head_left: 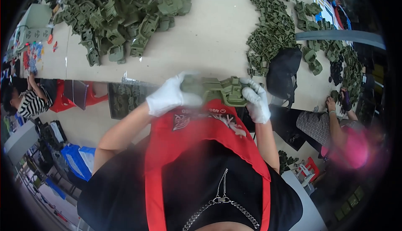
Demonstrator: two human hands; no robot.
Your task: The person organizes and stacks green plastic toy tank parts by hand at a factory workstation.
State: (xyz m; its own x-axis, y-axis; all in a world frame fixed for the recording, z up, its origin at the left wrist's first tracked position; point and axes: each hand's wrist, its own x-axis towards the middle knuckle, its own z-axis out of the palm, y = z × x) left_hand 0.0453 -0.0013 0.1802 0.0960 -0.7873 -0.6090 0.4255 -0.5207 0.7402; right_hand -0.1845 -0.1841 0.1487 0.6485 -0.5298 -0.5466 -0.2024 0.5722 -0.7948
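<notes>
Both hands wear white gloves and hold one olive-green moulded plastic part (215,89) between them, over the near edge of the table and in front of the red apron (201,124). My left hand (171,95) is closed on the part's left end and looks slightly blurred. Around the right end curl the fingers of my right hand (256,100). The part has raised, box-like sections and cut-outs; its exact kind I cannot make out. Beyond my hands, on the table (209,34), lies a large heap of similar green parts (117,15).
A second pile of smaller green pieces (270,30) runs along the right, beside a black bag (284,74). A grey curved bar (341,37) crosses there. Co-workers sit at the far left (31,95) and at the right (335,134). A dark crate (125,100) stands below the table edge.
</notes>
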